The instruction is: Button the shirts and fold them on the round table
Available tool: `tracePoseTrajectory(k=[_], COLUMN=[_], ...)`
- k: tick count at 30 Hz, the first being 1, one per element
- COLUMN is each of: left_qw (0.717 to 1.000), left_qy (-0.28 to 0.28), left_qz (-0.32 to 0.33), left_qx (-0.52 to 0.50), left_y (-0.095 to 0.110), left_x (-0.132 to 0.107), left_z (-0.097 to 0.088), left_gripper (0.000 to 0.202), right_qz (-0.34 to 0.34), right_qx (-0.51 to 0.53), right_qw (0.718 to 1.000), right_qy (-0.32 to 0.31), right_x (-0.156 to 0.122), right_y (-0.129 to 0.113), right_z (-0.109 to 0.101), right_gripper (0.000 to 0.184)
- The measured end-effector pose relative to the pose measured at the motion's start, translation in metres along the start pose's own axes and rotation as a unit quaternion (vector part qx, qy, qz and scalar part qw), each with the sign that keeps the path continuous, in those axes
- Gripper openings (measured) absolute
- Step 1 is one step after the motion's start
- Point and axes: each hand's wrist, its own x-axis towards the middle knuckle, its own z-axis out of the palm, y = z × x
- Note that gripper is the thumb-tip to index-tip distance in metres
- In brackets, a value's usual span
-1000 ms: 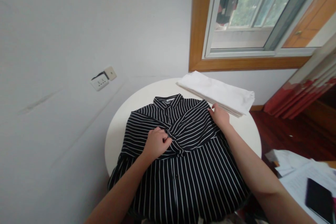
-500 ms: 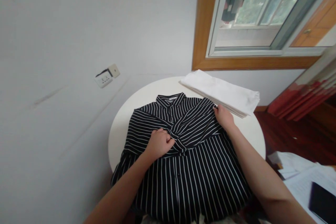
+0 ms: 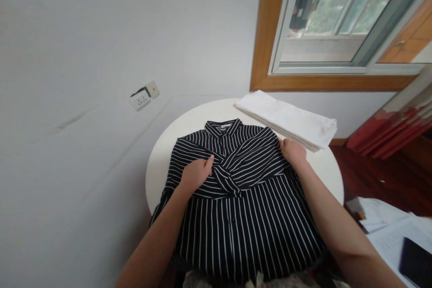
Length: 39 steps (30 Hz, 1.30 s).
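Observation:
A black shirt with white stripes [image 3: 236,216] lies face up on a round white table [image 3: 175,144], collar toward the wall, both sleeves folded across the chest. My left hand [image 3: 195,173] rests flat on the left folded sleeve, fingers stretched out toward the middle. My right hand [image 3: 293,151] presses on the shirt's right shoulder edge, fingers curled over the fabric. The shirt's hem hangs over the table's near edge.
A folded white cloth [image 3: 286,119] lies on the table's far right, just beyond my right hand. A wall socket [image 3: 143,96] is on the left wall. A window [image 3: 337,18] is above. Papers and a dark phone [image 3: 415,261] lie at the lower right.
My left hand has opened from a pinch on the sleeve to lying flat, and has slid slightly up and left. My right hand stays at the shoulder.

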Motion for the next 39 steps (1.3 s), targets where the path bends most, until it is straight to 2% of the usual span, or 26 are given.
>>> tracePoseTrajectory(k=[3, 6, 8, 12, 16, 19, 21, 22, 24, 27, 29, 31, 35, 39], left_qw=[0.997, 0.990, 0.985, 0.980, 0.983, 0.982, 0.976, 0.971, 0.960, 0.949, 0.946, 0.946, 0.946, 0.946], left_qy=[0.059, 0.072, 0.081, 0.115, 0.099, 0.110, 0.137, 0.145, 0.132, 0.052, -0.002, -0.031, -0.042, -0.049], left_qz=[0.042, 0.121, 0.151, 0.148, 0.139, 0.143, 0.168, 0.191, 0.247, 0.312, 0.323, 0.319, 0.317, 0.317], left_qx=[0.010, 0.022, 0.032, 0.063, 0.070, 0.048, 0.017, 0.001, -0.019, -0.005, 0.019, 0.037, 0.046, 0.043], left_y=[0.001, 0.004, 0.003, 0.000, 0.001, 0.005, 0.010, 0.013, 0.017, 0.021, 0.020, 0.018, 0.015, 0.015], left_x=[0.002, 0.003, 0.003, 0.003, 0.002, 0.001, -0.001, -0.003, -0.007, -0.014, -0.017, -0.019, -0.018, -0.018], left_z=[0.009, 0.017, 0.018, 0.012, 0.010, 0.010, 0.010, 0.010, 0.012, 0.022, 0.031, 0.039, 0.044, 0.042], left_gripper=[0.054, 0.041, 0.035, 0.032, 0.027, 0.015, 0.013, 0.016, 0.027, 0.052, 0.069, 0.080, 0.086, 0.089], right_qz=[-0.018, -0.037, -0.046, -0.040, -0.032, -0.056, -0.103, -0.138, -0.214, -0.288, -0.282, -0.260, -0.257, -0.258], right_qx=[-0.006, -0.007, -0.007, -0.013, -0.026, -0.029, -0.015, -0.003, 0.021, 0.031, 0.020, 0.008, -0.004, -0.005], right_qw=[1.000, 0.999, 0.999, 0.999, 0.999, 0.993, 0.981, 0.974, 0.962, 0.951, 0.956, 0.964, 0.966, 0.965], right_qy=[-0.011, -0.022, -0.023, -0.007, 0.000, 0.096, 0.166, 0.181, 0.166, 0.109, 0.072, 0.044, 0.016, 0.051], right_x=[0.002, 0.002, 0.003, 0.004, 0.004, 0.001, 0.000, 0.000, 0.001, 0.002, 0.003, 0.002, 0.000, 0.006], right_y=[0.004, 0.004, 0.003, 0.005, 0.008, 0.005, -0.001, -0.005, -0.015, -0.027, -0.031, -0.032, -0.031, -0.039], right_z=[0.001, 0.002, 0.002, 0.001, 0.002, 0.003, 0.005, 0.008, 0.016, 0.034, 0.044, 0.050, 0.048, 0.040], right_gripper=[0.062, 0.059, 0.056, 0.055, 0.051, 0.045, 0.043, 0.042, 0.043, 0.048, 0.057, 0.066, 0.074, 0.071])
